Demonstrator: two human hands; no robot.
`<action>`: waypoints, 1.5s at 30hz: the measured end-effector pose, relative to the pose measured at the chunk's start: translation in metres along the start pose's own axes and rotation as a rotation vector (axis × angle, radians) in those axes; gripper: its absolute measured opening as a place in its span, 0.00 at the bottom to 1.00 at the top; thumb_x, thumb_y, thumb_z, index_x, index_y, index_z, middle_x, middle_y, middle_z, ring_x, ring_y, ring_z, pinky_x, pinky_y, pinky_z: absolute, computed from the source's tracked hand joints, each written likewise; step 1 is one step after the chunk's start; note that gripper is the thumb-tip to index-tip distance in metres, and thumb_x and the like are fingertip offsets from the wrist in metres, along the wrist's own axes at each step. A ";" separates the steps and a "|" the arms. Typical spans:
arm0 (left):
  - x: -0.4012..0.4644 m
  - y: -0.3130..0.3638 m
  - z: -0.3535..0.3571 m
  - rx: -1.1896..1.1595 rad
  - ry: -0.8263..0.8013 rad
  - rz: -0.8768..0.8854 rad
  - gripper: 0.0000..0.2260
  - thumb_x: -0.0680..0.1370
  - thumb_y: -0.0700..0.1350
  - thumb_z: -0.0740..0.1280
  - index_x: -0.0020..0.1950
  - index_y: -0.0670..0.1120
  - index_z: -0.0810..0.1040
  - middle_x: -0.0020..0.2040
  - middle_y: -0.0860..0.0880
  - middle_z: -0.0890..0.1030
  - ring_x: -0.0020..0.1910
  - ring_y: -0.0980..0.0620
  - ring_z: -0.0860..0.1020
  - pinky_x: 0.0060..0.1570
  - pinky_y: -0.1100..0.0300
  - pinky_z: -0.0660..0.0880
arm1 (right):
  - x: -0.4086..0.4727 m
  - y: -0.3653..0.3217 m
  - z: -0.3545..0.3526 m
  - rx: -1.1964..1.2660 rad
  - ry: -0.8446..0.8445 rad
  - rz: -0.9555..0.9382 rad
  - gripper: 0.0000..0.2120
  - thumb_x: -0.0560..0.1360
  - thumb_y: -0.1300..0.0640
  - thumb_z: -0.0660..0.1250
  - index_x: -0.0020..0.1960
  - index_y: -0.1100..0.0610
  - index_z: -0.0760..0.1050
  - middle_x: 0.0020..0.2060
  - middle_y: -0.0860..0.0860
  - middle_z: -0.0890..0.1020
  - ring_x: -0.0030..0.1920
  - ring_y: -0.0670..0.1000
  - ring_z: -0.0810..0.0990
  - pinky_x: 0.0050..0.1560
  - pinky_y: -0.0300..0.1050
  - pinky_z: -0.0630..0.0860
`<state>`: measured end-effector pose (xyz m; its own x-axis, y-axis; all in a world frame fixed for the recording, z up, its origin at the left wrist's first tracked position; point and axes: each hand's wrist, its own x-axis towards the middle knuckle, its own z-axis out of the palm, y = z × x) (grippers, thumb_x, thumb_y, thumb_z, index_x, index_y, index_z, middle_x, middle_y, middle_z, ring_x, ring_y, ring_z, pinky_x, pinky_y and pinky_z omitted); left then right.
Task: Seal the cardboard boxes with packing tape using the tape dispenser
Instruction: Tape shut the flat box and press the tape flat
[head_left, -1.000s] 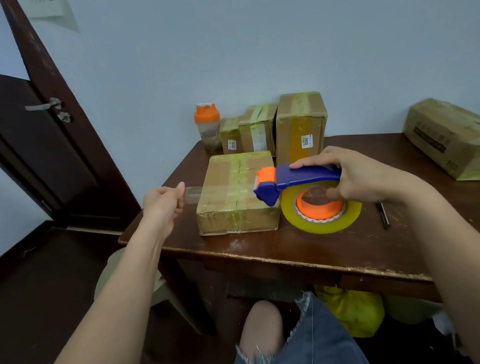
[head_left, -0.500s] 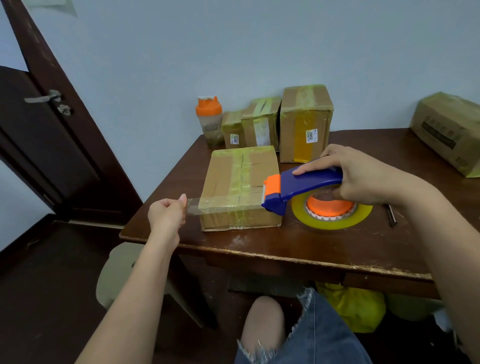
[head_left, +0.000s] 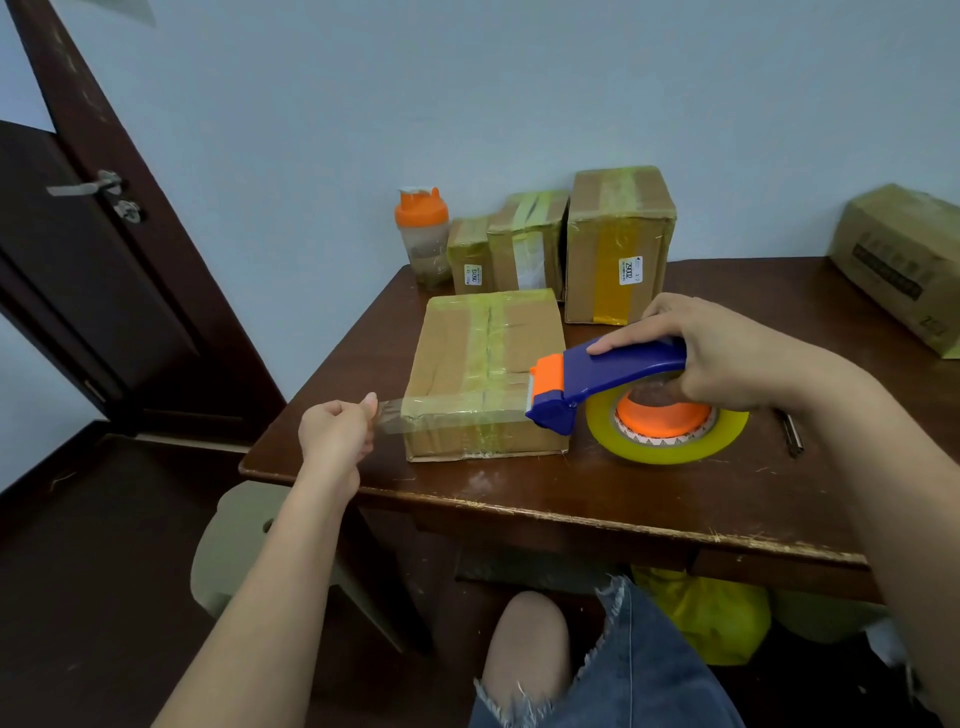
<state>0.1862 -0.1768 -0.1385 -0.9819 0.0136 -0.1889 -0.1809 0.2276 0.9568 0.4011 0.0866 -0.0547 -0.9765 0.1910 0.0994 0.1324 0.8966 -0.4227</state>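
Note:
A flat cardboard box (head_left: 457, 353) with yellowish tape strips lies on the dark wooden table (head_left: 623, 499). My right hand (head_left: 722, 348) grips the blue and orange tape dispenser (head_left: 613, 379), whose yellow tape roll (head_left: 670, 441) sits at the box's right side. A clear tape strip (head_left: 457, 413) runs from the dispenser's orange head across the box's near top edge. My left hand (head_left: 337, 431) pinches the strip's free end (head_left: 387, 415) just past the box's left side.
Three taped boxes (head_left: 618, 244) and an orange-lidded shaker bottle (head_left: 423, 239) stand along the wall at the back. A larger box (head_left: 904, 265) lies at the far right. A pen (head_left: 792, 434) lies right of the roll. A dark door (head_left: 78, 286) is left; a stool (head_left: 239, 540) stands below.
The dispenser has dropped and shifted right so the strip now lies along the box's near top edge. My left hand has come lower and closer to the box with the tape end.

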 end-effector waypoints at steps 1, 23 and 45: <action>0.001 -0.002 0.000 0.006 -0.016 -0.011 0.10 0.79 0.44 0.69 0.41 0.42 0.76 0.35 0.47 0.72 0.33 0.52 0.69 0.35 0.60 0.70 | 0.000 0.001 0.001 0.007 -0.004 0.006 0.36 0.71 0.65 0.73 0.56 0.24 0.67 0.51 0.43 0.69 0.51 0.47 0.71 0.51 0.44 0.73; -0.004 -0.023 0.004 0.493 0.052 0.475 0.13 0.79 0.40 0.66 0.64 0.47 0.79 0.53 0.49 0.80 0.51 0.51 0.79 0.54 0.59 0.75 | 0.002 0.013 0.008 0.187 -0.043 0.067 0.37 0.72 0.71 0.69 0.57 0.27 0.70 0.50 0.40 0.69 0.48 0.48 0.74 0.45 0.39 0.73; -0.039 -0.034 0.027 0.686 -0.092 0.994 0.23 0.69 0.30 0.66 0.63 0.41 0.79 0.64 0.45 0.79 0.65 0.46 0.75 0.67 0.58 0.63 | 0.008 -0.005 0.020 0.141 -0.034 0.034 0.37 0.72 0.70 0.68 0.60 0.29 0.68 0.53 0.48 0.69 0.49 0.51 0.73 0.45 0.39 0.72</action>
<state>0.2320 -0.1586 -0.1702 -0.6626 0.5387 0.5204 0.7449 0.5469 0.3823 0.3894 0.0760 -0.0699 -0.9774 0.2047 0.0535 0.1426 0.8241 -0.5482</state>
